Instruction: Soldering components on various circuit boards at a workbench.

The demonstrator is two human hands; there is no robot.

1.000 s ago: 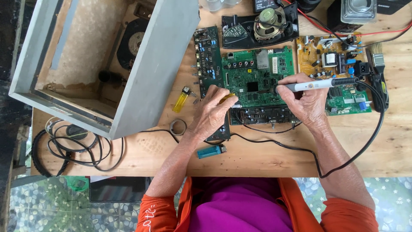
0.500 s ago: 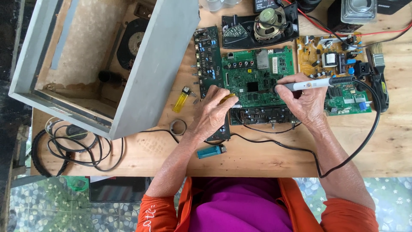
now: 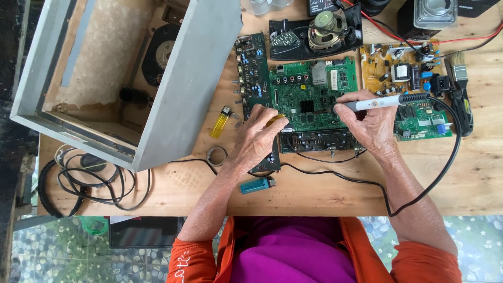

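Two lighters (image 3: 220,121) near left hand (image 3: 257,140) | speaker (image 3: 325,23) beyond board (image 3: 313,94)

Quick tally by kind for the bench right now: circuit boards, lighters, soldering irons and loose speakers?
Circuit boards: 5 – large green, dark narrow, yellow, small green, black strip
Lighters: 2 – yellow, teal
Soldering irons: 1, in right hand
Speakers: 1
Total: 9

Yellow lighter (image 3: 220,122), blue lighter (image 3: 257,184), speaker (image 3: 326,23), brush (image 3: 462,89)
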